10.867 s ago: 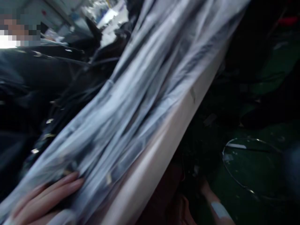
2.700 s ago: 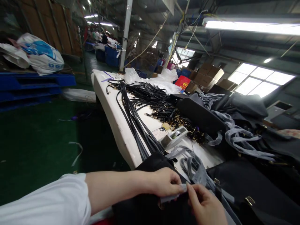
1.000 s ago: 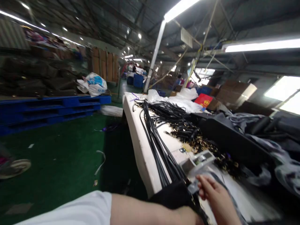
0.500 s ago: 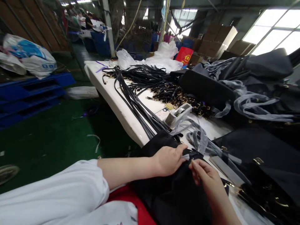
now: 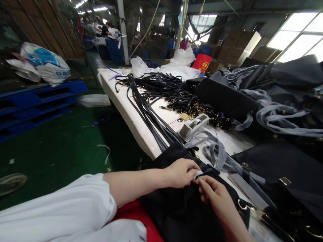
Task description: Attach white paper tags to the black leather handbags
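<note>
A black bag (image 5: pixel 181 208) lies across my lap and against the table edge. My left hand (image 5: pixel 180 173) rests over its upper part, fingers closed on a small whitish strip (image 5: pixel 198 173) that looks like clear plastic wrap. Close beside it, my right hand (image 5: pixel 212 188) pinches with thumb and forefinger at the same spot; what sits between those fingertips is too small to make out. Clear plastic-wrapped straps (image 5: pixel 214 151) lie on the table just beyond both hands.
The white table (image 5: pixel 126 117) carries long black straps (image 5: pixel 148 114), a pile of straps with gold clasps (image 5: pixel 199 107), and a white tape dispenser (image 5: pixel 194 126). Black bags (image 5: pixel 275 161) are heaped on the right. Blue pallets (image 5: pixel 37 104) stand on the green floor at left.
My right hand has moved left and slightly down, up against the fingers of my left hand. The left fingers have curled more over the whitish strip. The camera view has shifted a little.
</note>
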{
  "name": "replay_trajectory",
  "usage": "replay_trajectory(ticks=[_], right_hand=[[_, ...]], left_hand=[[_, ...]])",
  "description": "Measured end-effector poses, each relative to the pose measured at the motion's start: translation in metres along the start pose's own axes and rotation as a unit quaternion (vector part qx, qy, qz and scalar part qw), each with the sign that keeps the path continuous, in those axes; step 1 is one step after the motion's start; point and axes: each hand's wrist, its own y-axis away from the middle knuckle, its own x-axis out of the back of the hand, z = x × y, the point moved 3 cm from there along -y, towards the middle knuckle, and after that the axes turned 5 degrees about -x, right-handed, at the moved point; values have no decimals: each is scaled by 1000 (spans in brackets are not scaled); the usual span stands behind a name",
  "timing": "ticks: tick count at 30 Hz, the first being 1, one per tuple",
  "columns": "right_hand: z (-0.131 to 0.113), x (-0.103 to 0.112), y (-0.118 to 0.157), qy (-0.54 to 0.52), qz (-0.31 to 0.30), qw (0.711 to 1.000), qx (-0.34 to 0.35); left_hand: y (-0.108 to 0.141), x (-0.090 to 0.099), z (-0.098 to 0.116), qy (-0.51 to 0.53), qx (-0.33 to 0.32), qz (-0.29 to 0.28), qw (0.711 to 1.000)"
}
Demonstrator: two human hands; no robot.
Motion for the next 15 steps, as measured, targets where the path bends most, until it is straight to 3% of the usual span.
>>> replay_trajectory(ticks=[2,4,7,11,15], right_hand=[[2,-3,0,1,-5,1000,6],[4,-5,0,-13,-5,1000,7],[0,-9,1,-28,9,999,26],[-9,-11,1,-23,51,997,62],[-4,-10,-4,-32,123,992,26]], left_hand=[[-1,0,0,166,113,-39,979],[2,-1,4,270,160,-59,948],[9,-4,11,310,147,-56,938],[15,-9,12,247,87,-25,965],[16,-12,8,217,43,-15,975]])
